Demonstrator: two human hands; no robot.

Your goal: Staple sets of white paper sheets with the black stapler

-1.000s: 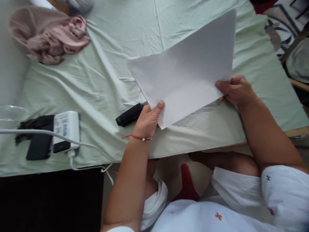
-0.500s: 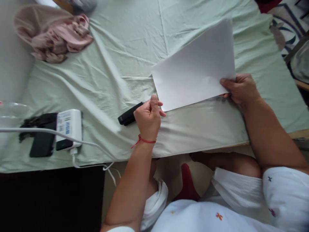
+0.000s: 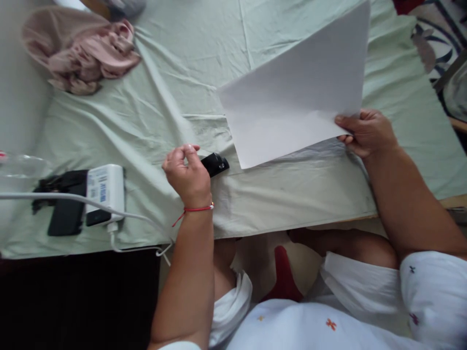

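Observation:
A white sheet of paper (image 3: 295,92) is held up at its lower right corner by my right hand (image 3: 370,133), thumb on top and fingers underneath. The sheet tilts over the cloth, and its lower left corner is free. My left hand (image 3: 188,172), with a red string on the wrist, is closed with its fingers curled in; I see nothing in it. Beside and partly behind that hand lies a black oblong object (image 3: 218,164) with a shiny end, resembling a stapler; its left part is hidden by the hand.
A pale green cloth (image 3: 292,194) covers the table. On the left are a white power bank (image 3: 105,192) with a white cable (image 3: 142,218), a black phone-like item (image 3: 65,216) and a clear plastic bottle (image 3: 22,167). A crumpled pink cloth (image 3: 87,56) lies at the back left.
My left hand has moved left, away from the paper's corner, uncovering the right end of the black object. The paper's far edge has risen and its left edge has shifted slightly left.

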